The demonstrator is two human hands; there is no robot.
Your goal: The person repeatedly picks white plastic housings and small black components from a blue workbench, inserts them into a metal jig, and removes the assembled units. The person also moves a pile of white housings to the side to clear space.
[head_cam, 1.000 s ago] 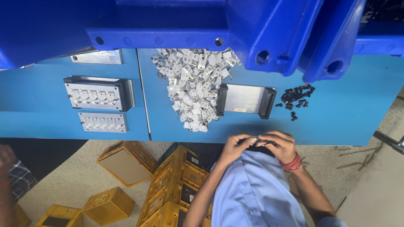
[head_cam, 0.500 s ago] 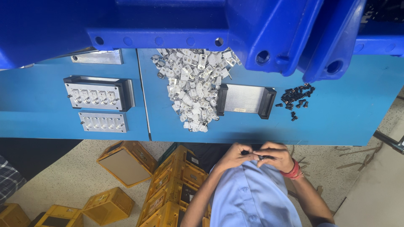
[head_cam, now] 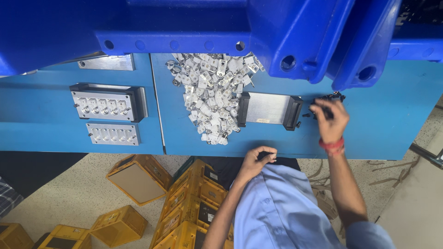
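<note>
Head view: your right hand (head_cam: 328,121) pinches at small black screws (head_cam: 328,97) beside the grey fixture (head_cam: 269,109); your left hand (head_cam: 256,162) is clenched, contents hidden, near the table edge (head_cam: 369,147).

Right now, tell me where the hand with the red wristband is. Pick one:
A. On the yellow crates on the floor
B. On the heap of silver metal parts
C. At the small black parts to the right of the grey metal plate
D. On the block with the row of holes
C: the right hand, wearing the red wristband, reaches the small black parts to the right of the grey metal plate, away from the heap of silver parts.
</note>
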